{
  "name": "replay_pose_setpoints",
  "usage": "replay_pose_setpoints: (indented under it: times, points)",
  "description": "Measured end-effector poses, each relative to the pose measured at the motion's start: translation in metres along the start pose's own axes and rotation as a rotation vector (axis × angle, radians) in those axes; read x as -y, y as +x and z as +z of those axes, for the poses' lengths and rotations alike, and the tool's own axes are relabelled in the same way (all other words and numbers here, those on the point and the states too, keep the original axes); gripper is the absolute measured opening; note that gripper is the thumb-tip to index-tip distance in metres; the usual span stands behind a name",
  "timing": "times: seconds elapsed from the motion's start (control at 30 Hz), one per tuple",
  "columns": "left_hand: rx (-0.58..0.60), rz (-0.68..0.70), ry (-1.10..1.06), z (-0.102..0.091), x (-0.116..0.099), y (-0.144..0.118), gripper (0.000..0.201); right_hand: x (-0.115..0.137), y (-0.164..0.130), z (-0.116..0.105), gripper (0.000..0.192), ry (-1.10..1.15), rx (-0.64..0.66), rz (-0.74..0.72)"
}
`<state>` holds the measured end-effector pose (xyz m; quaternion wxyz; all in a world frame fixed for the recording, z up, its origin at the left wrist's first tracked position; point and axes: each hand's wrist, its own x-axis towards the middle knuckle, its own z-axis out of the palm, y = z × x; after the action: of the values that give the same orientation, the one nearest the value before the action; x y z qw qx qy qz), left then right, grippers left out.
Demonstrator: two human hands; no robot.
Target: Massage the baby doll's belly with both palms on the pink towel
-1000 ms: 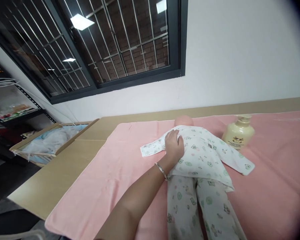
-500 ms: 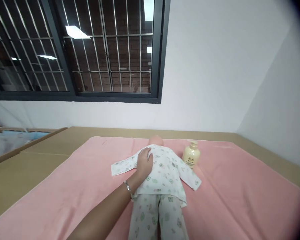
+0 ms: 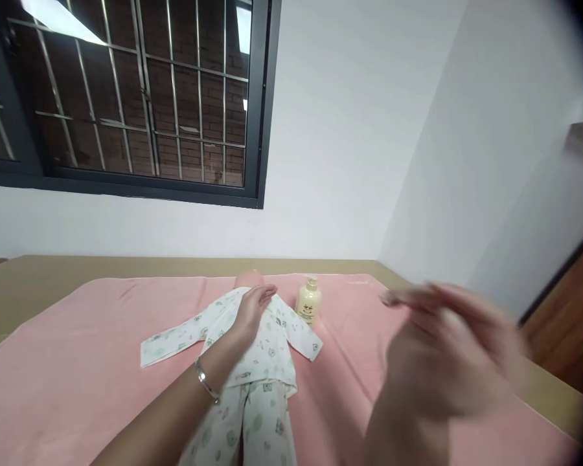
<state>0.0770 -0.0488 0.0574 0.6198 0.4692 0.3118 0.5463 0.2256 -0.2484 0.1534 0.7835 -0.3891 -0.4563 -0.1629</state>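
Left grip (image 3: 251, 309) lies spread flat on the doll (image 3: 252, 349); right grip (image 3: 447, 353) hovers spread, blurred, beside open pink mat (image 3: 78, 362).

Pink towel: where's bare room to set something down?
Free: the pink towel left of the doll, and the strip between the pump bottle and right hand. Crowded: mid-towel, where the left hand rests on the doll.

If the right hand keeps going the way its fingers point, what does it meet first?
The right hand is blurred, raised above the pink towel, fingers pointing left. The lotion bottle probably comes first in that line, then the doll; depth is unclear.
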Motion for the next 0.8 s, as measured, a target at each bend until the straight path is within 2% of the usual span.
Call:
replay_pose_setpoints:
  times: [0.03, 0.1, 0.13, 0.2, 0.27, 0.33, 0.47, 0.6, 0.7, 0.8]
  points:
    - [0.036, -0.119, -0.119, 0.01, -0.001, 0.005, 0.027, -0.011, 0.004, 0.01, 0.022, -0.018, 0.015, 0.034]
    - [0.094, -0.319, -0.283, 0.029, -0.003, 0.015, 0.037, -0.042, 0.011, 0.033, 0.028, -0.081, 0.266, 0.168]
    - [0.112, -0.376, -0.334, 0.037, -0.003, 0.02, 0.041, -0.061, 0.011, 0.046, 0.033, -0.138, 0.438, 0.25]
    - [0.113, -0.423, -0.414, 0.05, -0.002, 0.029, 0.047, -0.1, 0.007, 0.067, 0.044, -0.272, 0.805, 0.347]
    - [0.089, -0.435, -0.477, 0.06, 0.002, 0.037, 0.05, -0.131, -0.002, 0.082, 0.049, -0.426, 1.003, 0.336]
    - [0.084, -0.446, -0.515, 0.065, 0.006, 0.04, 0.051, -0.149, -0.012, 0.089, 0.05, -0.551, 1.12, 0.275]
    - [0.155, -0.489, -0.485, 0.062, 0.012, 0.031, 0.039, -0.15, -0.021, 0.093, 0.043, -0.728, 1.128, 0.206]
    - [0.247, -0.713, -0.423, 0.04, 0.003, 0.004, 0.046, -0.142, -0.022, 0.098, 0.043, -0.83, 1.081, 0.242]
    - [0.198, -0.767, -0.408, 0.018, -0.01, -0.021, 0.047, -0.136, -0.027, 0.104, 0.042, -0.877, 1.053, 0.259]
    - [0.143, -0.768, -0.42, -0.001, -0.026, -0.044, 0.046, -0.114, -0.036, 0.108, 0.044, -0.798, 1.029, 0.252]
